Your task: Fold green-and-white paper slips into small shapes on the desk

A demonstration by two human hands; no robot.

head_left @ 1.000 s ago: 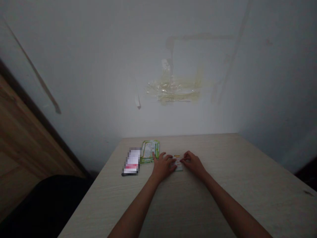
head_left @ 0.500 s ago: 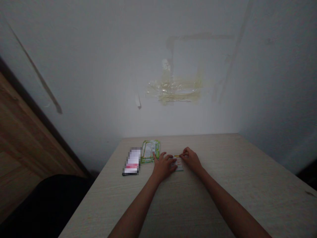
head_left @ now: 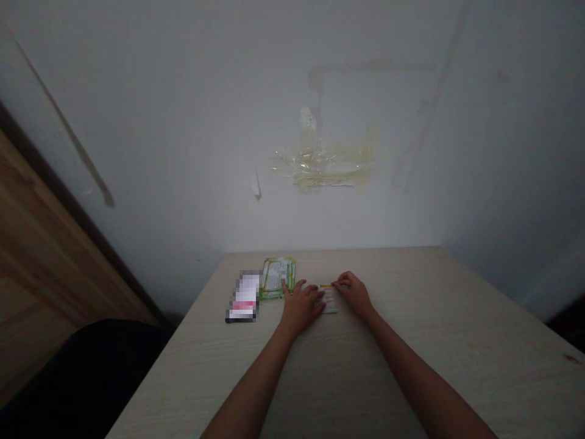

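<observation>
Small pale packet (head_left: 329,300) with an orange far edge, lying flat, partly hidden

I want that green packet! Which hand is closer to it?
Left. The left hand lies just right of the green packet, thumb at its edge; the right hand is farther right, beyond the card.
</observation>
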